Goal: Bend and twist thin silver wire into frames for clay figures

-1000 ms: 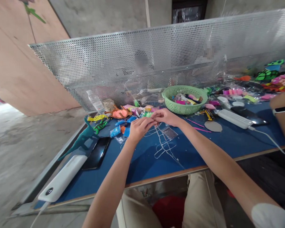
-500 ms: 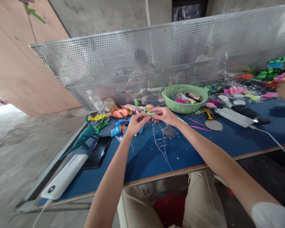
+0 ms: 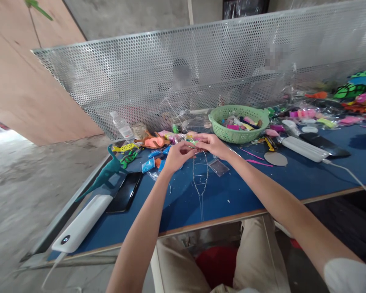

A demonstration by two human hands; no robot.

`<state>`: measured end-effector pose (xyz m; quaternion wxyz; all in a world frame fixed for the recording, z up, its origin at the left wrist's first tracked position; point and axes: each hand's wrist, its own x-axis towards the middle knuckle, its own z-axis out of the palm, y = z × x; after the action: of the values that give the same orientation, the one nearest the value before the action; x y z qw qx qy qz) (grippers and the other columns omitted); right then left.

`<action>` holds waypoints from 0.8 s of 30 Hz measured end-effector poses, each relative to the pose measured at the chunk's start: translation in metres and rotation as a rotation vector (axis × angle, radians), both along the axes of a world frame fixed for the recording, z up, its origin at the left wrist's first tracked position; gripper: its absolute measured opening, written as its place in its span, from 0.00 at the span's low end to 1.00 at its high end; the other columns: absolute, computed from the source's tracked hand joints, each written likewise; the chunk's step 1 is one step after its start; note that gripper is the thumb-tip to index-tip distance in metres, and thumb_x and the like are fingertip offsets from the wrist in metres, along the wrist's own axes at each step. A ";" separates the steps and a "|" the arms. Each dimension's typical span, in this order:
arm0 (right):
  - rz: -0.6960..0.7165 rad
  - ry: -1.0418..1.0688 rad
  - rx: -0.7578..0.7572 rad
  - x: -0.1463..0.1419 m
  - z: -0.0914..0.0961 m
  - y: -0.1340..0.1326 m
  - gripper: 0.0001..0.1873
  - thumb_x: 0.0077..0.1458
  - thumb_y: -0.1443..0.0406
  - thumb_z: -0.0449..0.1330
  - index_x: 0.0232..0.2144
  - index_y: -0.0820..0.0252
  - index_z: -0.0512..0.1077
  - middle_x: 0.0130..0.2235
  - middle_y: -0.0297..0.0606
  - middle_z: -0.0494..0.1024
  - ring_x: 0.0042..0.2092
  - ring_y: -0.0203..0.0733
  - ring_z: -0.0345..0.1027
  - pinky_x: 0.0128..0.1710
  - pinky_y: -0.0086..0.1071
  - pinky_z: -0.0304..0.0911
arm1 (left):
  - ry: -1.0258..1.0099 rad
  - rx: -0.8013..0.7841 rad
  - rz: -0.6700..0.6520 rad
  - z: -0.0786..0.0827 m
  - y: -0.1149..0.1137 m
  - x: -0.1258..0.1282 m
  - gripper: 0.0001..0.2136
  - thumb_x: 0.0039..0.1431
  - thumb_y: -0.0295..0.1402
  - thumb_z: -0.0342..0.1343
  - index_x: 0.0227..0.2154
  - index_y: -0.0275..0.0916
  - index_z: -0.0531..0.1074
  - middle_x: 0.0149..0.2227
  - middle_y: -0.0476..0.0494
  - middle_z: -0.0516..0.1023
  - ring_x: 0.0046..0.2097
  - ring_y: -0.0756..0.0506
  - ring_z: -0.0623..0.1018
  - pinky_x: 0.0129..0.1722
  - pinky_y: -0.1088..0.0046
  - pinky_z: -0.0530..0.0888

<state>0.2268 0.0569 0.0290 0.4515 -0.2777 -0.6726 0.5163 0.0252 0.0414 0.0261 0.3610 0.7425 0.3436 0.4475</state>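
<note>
Between my fingertips, over the blue table [image 3: 183,211], is a small lump of green modelling clay [image 3: 193,142] on a thin wire frame [image 3: 200,175]. My left hand [image 3: 179,156] pinches it from the left, and my right hand [image 3: 212,145] is closed on it from the right. The frame hangs toward me like a narrow ladder, tapering to two loose wire ends. Another thin wire sticks up beyond my hands. My fingers hide part of the clay. Blue and orange packets [image 3: 148,165] lie just left of my left hand.
A green basket [image 3: 239,138] of coloured packets stands behind my right hand. At left are a teal dinosaur figure [image 3: 110,169], a phone [image 3: 125,193] and a white power bank [image 3: 83,224]. A perforated metal screen [image 3: 134,77] rises behind. Pink tools [image 3: 259,162] and a grey disc [image 3: 275,158] lie right.
The wire frame has swung so its loose ends point more straight toward me. Both hands stay closed on the green clay. The other person's hand at the right edge has left the view.
</note>
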 end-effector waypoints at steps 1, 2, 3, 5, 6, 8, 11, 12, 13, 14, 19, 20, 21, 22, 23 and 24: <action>0.012 -0.003 -0.003 0.001 0.000 0.001 0.21 0.57 0.60 0.66 0.52 0.61 0.73 0.40 0.41 0.81 0.38 0.42 0.74 0.44 0.41 0.73 | 0.012 0.013 0.014 0.000 0.000 0.000 0.12 0.58 0.39 0.64 0.39 0.37 0.75 0.32 0.45 0.83 0.32 0.46 0.83 0.36 0.67 0.82; 0.019 -0.012 0.003 0.003 -0.001 0.002 0.18 0.57 0.60 0.66 0.48 0.61 0.75 0.39 0.42 0.81 0.37 0.42 0.74 0.44 0.41 0.72 | 0.025 0.028 0.028 -0.001 0.000 0.000 0.12 0.58 0.39 0.64 0.39 0.37 0.76 0.32 0.45 0.83 0.32 0.46 0.83 0.35 0.68 0.82; 0.019 -0.027 0.015 0.004 -0.001 0.003 0.16 0.56 0.59 0.67 0.45 0.62 0.76 0.37 0.42 0.81 0.37 0.42 0.74 0.43 0.41 0.72 | 0.036 0.044 0.039 -0.001 0.001 0.000 0.12 0.58 0.39 0.64 0.39 0.37 0.76 0.32 0.45 0.83 0.32 0.46 0.83 0.35 0.68 0.81; 0.017 -0.069 0.051 0.009 0.001 0.005 0.14 0.55 0.59 0.68 0.40 0.61 0.77 0.34 0.41 0.80 0.36 0.42 0.74 0.41 0.41 0.72 | 0.044 0.068 0.055 -0.001 0.001 0.000 0.12 0.58 0.39 0.64 0.39 0.37 0.77 0.33 0.44 0.83 0.34 0.46 0.83 0.36 0.69 0.81; 0.024 -0.093 0.068 0.012 0.002 0.005 0.14 0.54 0.59 0.69 0.39 0.61 0.77 0.33 0.41 0.80 0.35 0.42 0.74 0.40 0.41 0.72 | 0.043 0.072 0.060 0.000 0.001 0.000 0.12 0.58 0.39 0.65 0.39 0.37 0.77 0.34 0.43 0.84 0.35 0.45 0.83 0.36 0.69 0.81; 0.042 -0.123 0.089 0.016 0.003 0.005 0.14 0.53 0.59 0.70 0.38 0.60 0.77 0.34 0.41 0.81 0.35 0.42 0.74 0.40 0.41 0.71 | 0.044 0.076 0.064 0.001 0.002 -0.001 0.12 0.58 0.39 0.65 0.39 0.37 0.77 0.34 0.43 0.84 0.37 0.45 0.84 0.37 0.69 0.80; 0.023 -0.124 0.098 0.017 0.004 0.005 0.13 0.53 0.58 0.69 0.37 0.60 0.76 0.33 0.41 0.80 0.34 0.41 0.74 0.36 0.38 0.70 | 0.040 0.071 0.048 0.003 0.002 -0.004 0.13 0.58 0.40 0.65 0.40 0.36 0.77 0.34 0.42 0.84 0.37 0.44 0.84 0.37 0.69 0.80; 0.012 -0.122 0.102 0.016 0.004 0.005 0.13 0.54 0.57 0.69 0.37 0.60 0.76 0.32 0.40 0.80 0.33 0.40 0.73 0.34 0.37 0.70 | 0.037 0.057 0.035 0.003 0.002 -0.004 0.14 0.58 0.40 0.65 0.41 0.36 0.77 0.34 0.42 0.84 0.37 0.44 0.84 0.37 0.68 0.80; 0.007 -0.124 0.108 0.015 0.004 0.005 0.13 0.54 0.57 0.69 0.37 0.59 0.76 0.32 0.40 0.80 0.32 0.40 0.73 0.34 0.36 0.69 | 0.034 0.035 0.018 0.004 0.002 -0.005 0.14 0.58 0.40 0.64 0.41 0.36 0.77 0.34 0.42 0.84 0.37 0.44 0.84 0.37 0.68 0.80; 0.005 -0.127 0.114 0.015 0.004 0.005 0.13 0.55 0.57 0.68 0.37 0.59 0.76 0.31 0.39 0.80 0.32 0.40 0.73 0.33 0.36 0.69 | 0.031 0.007 0.001 0.004 0.002 -0.006 0.14 0.58 0.40 0.64 0.42 0.36 0.77 0.34 0.42 0.84 0.37 0.43 0.84 0.37 0.68 0.80; 0.017 -0.154 0.143 0.015 0.010 0.002 0.11 0.54 0.58 0.68 0.35 0.58 0.76 0.30 0.37 0.79 0.32 0.41 0.74 0.34 0.36 0.70 | 0.049 -0.107 -0.051 0.008 0.000 -0.006 0.13 0.58 0.39 0.64 0.42 0.36 0.77 0.34 0.43 0.84 0.39 0.44 0.84 0.39 0.70 0.78; 0.029 -0.160 0.151 0.016 0.012 0.001 0.10 0.55 0.58 0.68 0.35 0.57 0.77 0.30 0.37 0.79 0.32 0.41 0.74 0.35 0.37 0.70 | 0.053 -0.123 -0.061 0.009 -0.001 -0.006 0.13 0.58 0.39 0.64 0.42 0.36 0.77 0.34 0.43 0.84 0.38 0.44 0.84 0.40 0.70 0.78; 0.038 -0.163 0.156 0.017 0.013 0.001 0.09 0.55 0.59 0.68 0.35 0.57 0.77 0.31 0.37 0.80 0.33 0.41 0.74 0.35 0.37 0.70 | 0.056 -0.136 -0.073 0.010 -0.001 -0.005 0.12 0.58 0.38 0.64 0.42 0.36 0.77 0.34 0.44 0.84 0.38 0.45 0.83 0.41 0.70 0.77; 0.045 -0.160 0.152 0.017 0.015 0.000 0.08 0.55 0.59 0.68 0.35 0.57 0.77 0.31 0.38 0.80 0.32 0.41 0.74 0.35 0.37 0.70 | 0.054 -0.144 -0.084 0.011 -0.001 -0.005 0.12 0.59 0.38 0.63 0.41 0.37 0.77 0.34 0.44 0.84 0.38 0.45 0.83 0.42 0.70 0.77; 0.049 -0.149 0.136 0.017 0.015 0.000 0.08 0.54 0.59 0.68 0.34 0.57 0.77 0.31 0.38 0.80 0.32 0.41 0.74 0.34 0.36 0.70 | 0.047 -0.148 -0.093 0.012 -0.001 -0.005 0.12 0.59 0.38 0.63 0.41 0.37 0.77 0.34 0.45 0.83 0.38 0.46 0.83 0.42 0.70 0.77; 0.054 -0.131 0.106 0.017 0.015 0.001 0.08 0.53 0.60 0.69 0.34 0.57 0.78 0.31 0.37 0.80 0.32 0.40 0.74 0.34 0.36 0.69 | 0.038 -0.149 -0.101 0.013 -0.002 -0.005 0.11 0.59 0.38 0.63 0.41 0.37 0.76 0.34 0.45 0.83 0.38 0.46 0.82 0.42 0.69 0.77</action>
<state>0.2443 0.0575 0.0444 0.4064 -0.2683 -0.7346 0.4725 0.0197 0.0394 0.0387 0.4307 0.7385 0.3447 0.3877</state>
